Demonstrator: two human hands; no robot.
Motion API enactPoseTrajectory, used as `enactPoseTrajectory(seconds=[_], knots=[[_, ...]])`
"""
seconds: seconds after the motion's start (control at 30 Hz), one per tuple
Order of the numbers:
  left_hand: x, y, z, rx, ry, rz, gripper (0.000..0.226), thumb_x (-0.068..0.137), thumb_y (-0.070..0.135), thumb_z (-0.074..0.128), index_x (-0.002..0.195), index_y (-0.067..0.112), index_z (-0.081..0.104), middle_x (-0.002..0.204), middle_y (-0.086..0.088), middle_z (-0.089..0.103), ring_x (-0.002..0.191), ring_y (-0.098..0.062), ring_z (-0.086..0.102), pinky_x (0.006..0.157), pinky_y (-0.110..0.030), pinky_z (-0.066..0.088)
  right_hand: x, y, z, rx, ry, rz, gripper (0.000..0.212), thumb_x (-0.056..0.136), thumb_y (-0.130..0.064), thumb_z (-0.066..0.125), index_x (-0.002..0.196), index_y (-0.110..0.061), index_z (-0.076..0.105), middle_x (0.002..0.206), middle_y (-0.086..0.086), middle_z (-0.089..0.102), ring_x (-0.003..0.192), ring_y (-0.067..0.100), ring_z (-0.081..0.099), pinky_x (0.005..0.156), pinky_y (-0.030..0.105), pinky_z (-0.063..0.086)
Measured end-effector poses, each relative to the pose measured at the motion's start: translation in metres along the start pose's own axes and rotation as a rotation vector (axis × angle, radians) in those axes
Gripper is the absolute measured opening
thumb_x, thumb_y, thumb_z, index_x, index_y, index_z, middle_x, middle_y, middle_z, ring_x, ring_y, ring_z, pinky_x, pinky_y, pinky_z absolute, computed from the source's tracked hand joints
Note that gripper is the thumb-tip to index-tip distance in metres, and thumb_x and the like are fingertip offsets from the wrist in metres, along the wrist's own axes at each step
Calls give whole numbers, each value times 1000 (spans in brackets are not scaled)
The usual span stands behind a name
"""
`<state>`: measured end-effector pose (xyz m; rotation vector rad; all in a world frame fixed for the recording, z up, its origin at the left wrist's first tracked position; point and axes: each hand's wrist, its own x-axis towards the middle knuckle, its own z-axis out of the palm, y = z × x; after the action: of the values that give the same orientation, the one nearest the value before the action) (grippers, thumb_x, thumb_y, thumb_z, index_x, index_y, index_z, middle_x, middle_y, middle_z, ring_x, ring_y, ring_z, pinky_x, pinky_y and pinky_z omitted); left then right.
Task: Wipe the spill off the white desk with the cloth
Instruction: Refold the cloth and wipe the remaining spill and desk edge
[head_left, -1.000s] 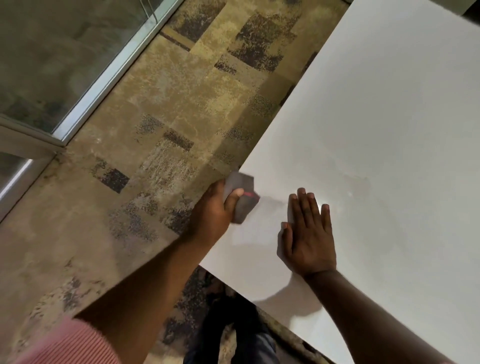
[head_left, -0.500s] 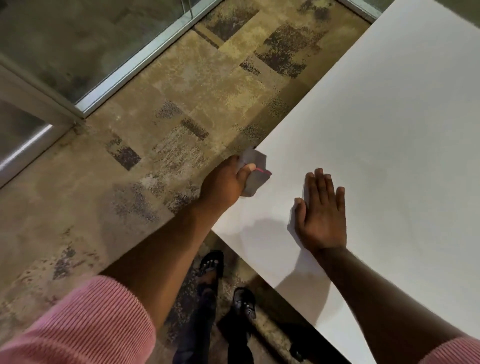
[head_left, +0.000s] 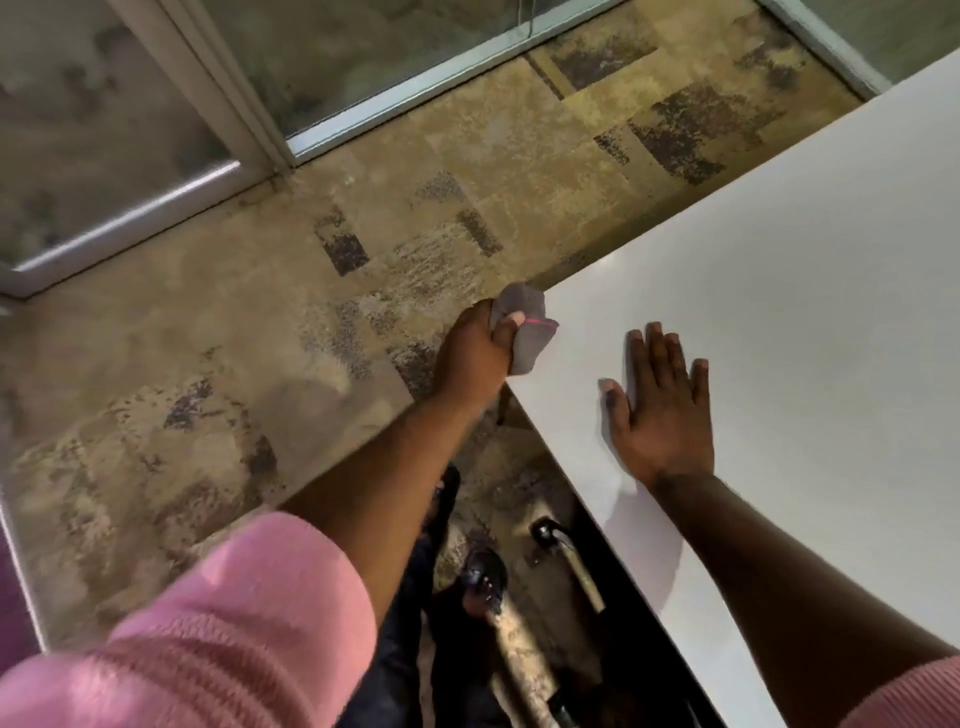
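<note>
The white desk (head_left: 779, 291) fills the right side of the view, its near-left corner pointing at me. My left hand (head_left: 475, 358) is shut on a small grey cloth (head_left: 530, 327) with a pink stripe, held right at that corner, half over the desk edge. My right hand (head_left: 660, 410) lies flat on the desk top, palm down with fingers spread, a little right of the cloth. I cannot make out any spill on the white surface.
Mottled tan and dark carpet (head_left: 260, 364) covers the floor to the left. A glass partition with a metal frame (head_left: 249, 119) runs along the back. Below the desk edge are my shoes (head_left: 483, 577) and a desk leg base (head_left: 566, 566).
The view has tilted further down and back, so more floor, glass and my sleeves show. My left hand with the cloth stays at the desk corner; my right hand stays flat.
</note>
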<state>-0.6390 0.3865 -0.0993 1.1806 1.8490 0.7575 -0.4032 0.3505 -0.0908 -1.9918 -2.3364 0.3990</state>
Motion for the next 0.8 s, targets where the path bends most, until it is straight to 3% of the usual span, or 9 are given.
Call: enactPoseTrajectory(seconds=[0.1, 0.23, 0.37, 0.53, 0.63, 0.7, 0.8], knots=[[-49, -5, 25, -221, 225, -93, 48, 109, 21, 49, 154, 8, 42, 149, -19, 56, 132, -34, 59, 104, -47, 53, 0, 4, 3, -13, 16, 1, 73, 106, -59, 15, 167, -19, 13, 175, 5, 8, 163, 24, 3, 131, 53, 3], [-90, 4, 50, -477, 210, -228, 58, 110, 23, 49, 163, 11, 27, 156, -18, 50, 141, -31, 53, 114, -47, 48, 0, 3, 4, -25, 18, -4, 73, 106, -57, 17, 167, -19, 12, 175, 7, 9, 163, 25, 5, 131, 54, 5], [-48, 10, 38, -494, 214, -322, 63, 110, 30, 49, 165, 12, 22, 157, -22, 49, 139, -37, 54, 112, -49, 48, 1, 5, 8, -63, 39, -5, 71, 107, -56, 20, 167, -18, 13, 175, 8, 11, 163, 27, 7, 131, 55, 7], [-69, 3, 53, -537, 254, -253, 66, 109, 25, 52, 166, 16, 18, 161, -18, 45, 144, -32, 50, 118, -48, 45, 1, 8, 14, -59, 69, -17, 72, 107, -58, 19, 167, -18, 14, 175, 9, 13, 162, 28, 9, 131, 54, 7], [-123, 3, 92, -525, 340, -181, 68, 108, 24, 54, 166, 14, 18, 167, -12, 37, 152, -19, 38, 124, -33, 37, 2, 10, 14, -47, 94, -26, 72, 106, -57, 21, 166, -17, 17, 175, 10, 15, 162, 28, 11, 130, 54, 7], [-170, 2, 121, -591, 337, -153, 69, 109, 24, 53, 166, 16, 15, 165, -14, 41, 151, -16, 40, 123, -30, 38, 1, 10, 15, -35, 94, -27, 73, 105, -57, 21, 166, -18, 17, 175, 9, 14, 162, 28, 10, 130, 53, 6], [-242, 4, 160, -594, 297, -175, 70, 108, 43, 49, 167, 26, 15, 167, -2, 39, 152, -8, 38, 122, -34, 39, 3, 9, 13, -49, 93, -38, 74, 105, -58, 18, 166, -17, 18, 175, 9, 14, 162, 28, 10, 130, 54, 6]])
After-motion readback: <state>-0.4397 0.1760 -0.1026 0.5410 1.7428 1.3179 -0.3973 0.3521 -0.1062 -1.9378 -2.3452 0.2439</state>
